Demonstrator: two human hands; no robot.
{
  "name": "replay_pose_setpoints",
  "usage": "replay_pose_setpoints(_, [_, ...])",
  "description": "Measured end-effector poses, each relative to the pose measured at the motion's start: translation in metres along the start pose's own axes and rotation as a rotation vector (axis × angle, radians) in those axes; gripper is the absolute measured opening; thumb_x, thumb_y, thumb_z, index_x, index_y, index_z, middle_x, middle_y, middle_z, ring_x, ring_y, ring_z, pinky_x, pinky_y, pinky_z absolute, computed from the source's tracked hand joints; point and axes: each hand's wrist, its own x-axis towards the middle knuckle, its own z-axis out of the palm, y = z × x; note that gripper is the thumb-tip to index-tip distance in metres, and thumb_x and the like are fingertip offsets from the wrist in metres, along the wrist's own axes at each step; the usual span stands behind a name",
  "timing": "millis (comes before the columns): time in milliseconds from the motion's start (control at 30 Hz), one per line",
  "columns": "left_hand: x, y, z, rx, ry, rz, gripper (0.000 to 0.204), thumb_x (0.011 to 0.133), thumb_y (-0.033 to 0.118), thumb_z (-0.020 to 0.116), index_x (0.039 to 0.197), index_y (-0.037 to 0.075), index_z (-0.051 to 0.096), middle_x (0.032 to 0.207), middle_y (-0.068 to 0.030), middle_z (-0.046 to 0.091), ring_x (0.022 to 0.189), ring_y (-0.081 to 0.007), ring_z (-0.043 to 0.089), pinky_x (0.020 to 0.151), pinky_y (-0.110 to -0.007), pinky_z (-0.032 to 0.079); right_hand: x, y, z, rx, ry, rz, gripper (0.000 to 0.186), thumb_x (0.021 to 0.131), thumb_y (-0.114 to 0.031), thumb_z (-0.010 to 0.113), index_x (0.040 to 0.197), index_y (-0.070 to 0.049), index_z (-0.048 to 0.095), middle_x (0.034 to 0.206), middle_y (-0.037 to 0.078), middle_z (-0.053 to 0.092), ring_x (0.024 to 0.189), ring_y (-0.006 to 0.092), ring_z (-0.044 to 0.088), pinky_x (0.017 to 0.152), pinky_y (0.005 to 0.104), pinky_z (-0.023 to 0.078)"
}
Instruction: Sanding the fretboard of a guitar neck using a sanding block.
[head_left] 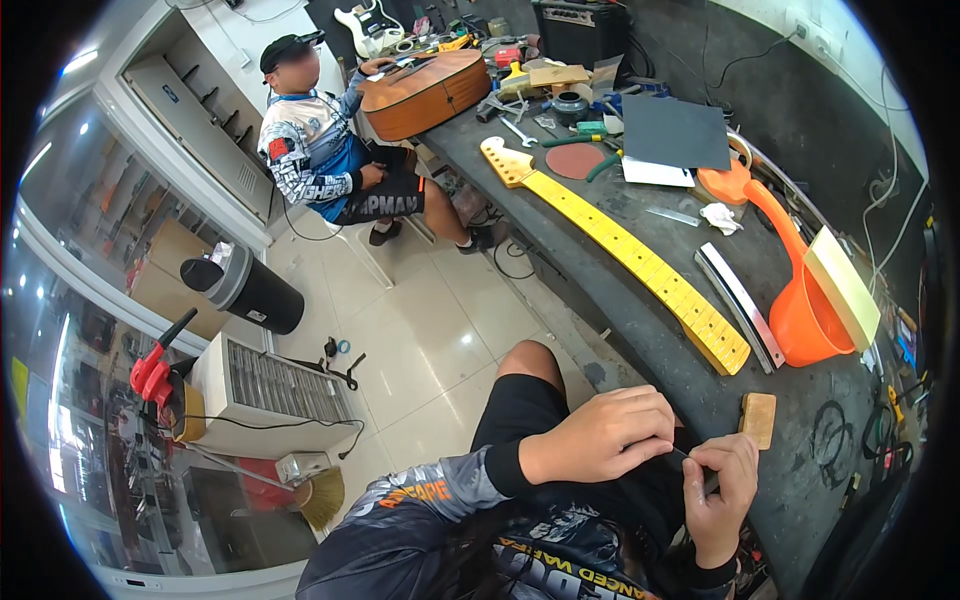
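Observation:
My left hand point(600, 432) and my right hand point(722, 490) meet over my lap at the edge of a dark workbench point(640, 330). Both pinch a small dark flat piece point(682, 460) between their fingers; what it is I cannot tell. A small wooden block point(759, 418) lies on the bench just beyond my right hand. A yellow guitar neck point(620, 245) stretches diagonally across the bench beyond it.
An orange dustpan point(800, 300), a metal strip point(738, 300), dark sheets point(675, 130) and scattered tools lie on the bench. A seated person point(320, 150) holds an acoustic guitar point(425, 92) at the far end. A black bin point(245, 288), a heater point(265, 385), a red blower and a broom stand on the tiled floor.

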Motion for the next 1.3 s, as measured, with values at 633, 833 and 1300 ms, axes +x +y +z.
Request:
replay_pose_setpoints(633, [-0.004, 0.002, 0.002, 0.038, 0.014, 0.085, 0.013, 0.102, 0.008, 0.089, 0.104, 0.005, 0.076, 0.102, -0.0092, 0.073, 0.097, -0.033, 0.072, 0.089, -0.046, 0.056, -0.004, 0.0, 0.005, -0.001, -0.002, -0.012, 0.023, 0.092, -0.002, 0.089, 0.105, -0.008, 0.071, 0.098, 0.009, 0.077, 0.092, 0.0326, 0.07, 0.104, 0.0535, 0.053])
replay_pose_setpoints(833, [-0.004, 0.002, 0.002, 0.026, 0.009, 0.057, 0.014, 0.101, 0.005, 0.089, 0.104, 0.005, 0.075, 0.102, -0.0098, 0.073, 0.096, -0.0337, 0.071, 0.089, -0.047, 0.055, -0.015, 0.001, 0.01, 0.253, 0.088, 0.228, 0.022, 0.093, -0.004, 0.09, 0.105, -0.007, 0.072, 0.099, 0.008, 0.079, 0.094, 0.0303, 0.071, 0.104, 0.0519, 0.053])
replay_pose_setpoints(1300, [0.004, 0.002, 0.02, 0.014, -0.046, 0.05, 0.013, 0.104, 0.008, 0.086, 0.107, 0.005, 0.074, 0.108, -0.0107, 0.074, 0.105, -0.035, 0.073, 0.093, -0.047, 0.057, -0.017, -0.001, 0.009, 0.308, 0.095, 0.265, 0.02, 0.095, 0.0, 0.088, 0.106, -0.007, 0.073, 0.103, 0.01, 0.08, 0.098, 0.0292, 0.073, 0.101, 0.0464, 0.054])
